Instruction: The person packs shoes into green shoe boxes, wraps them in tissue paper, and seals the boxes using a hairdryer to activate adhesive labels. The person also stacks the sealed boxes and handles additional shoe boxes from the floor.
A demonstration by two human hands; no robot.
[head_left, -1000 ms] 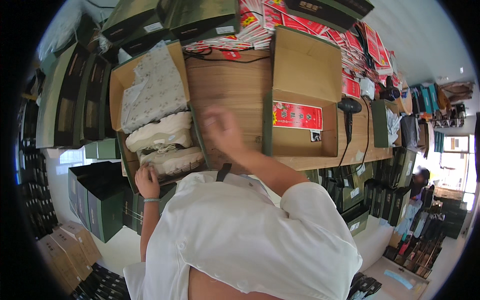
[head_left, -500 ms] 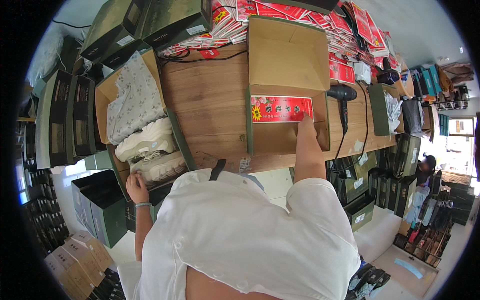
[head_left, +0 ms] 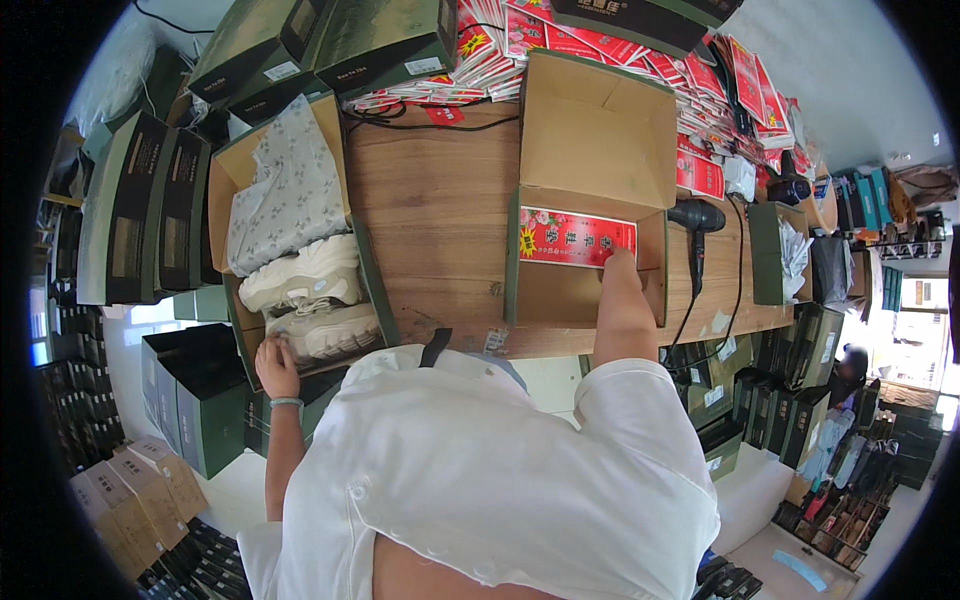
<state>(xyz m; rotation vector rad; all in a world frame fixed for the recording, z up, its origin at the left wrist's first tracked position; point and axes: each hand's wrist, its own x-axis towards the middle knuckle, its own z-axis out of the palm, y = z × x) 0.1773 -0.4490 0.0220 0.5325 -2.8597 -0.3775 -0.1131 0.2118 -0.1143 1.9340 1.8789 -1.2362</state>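
Note:
My left hand (head_left: 277, 368) has its fingers curled over the near left edge of an open shoe box (head_left: 376, 285), close to the toe of a shoe. Inside that box lie two cream, chunky-soled sneakers (head_left: 312, 274), with patterned white tissue paper (head_left: 284, 180) folded back over the raised lid. My right hand (head_left: 618, 262) reaches into a second open shoe box (head_left: 600, 130), whose lid stands up at the back. It touches the right end of a flat red packet (head_left: 570, 237) with printed flowers and a yellow burst. Its fingers are mostly hidden behind the hand and arm.
A heap of similar red packets (head_left: 610, 45) covers the back of the wooden table (head_left: 430, 220). To the right lie a black hair dryer (head_left: 697, 225) and its cord. Dark green shoe boxes (head_left: 385, 45) are stacked at the back left, and more stand below the table.
The view has shifted, so the table and boxes sit a little further right and lower. My left hand stays at the sneaker box, and my right hand stays at the red packet.

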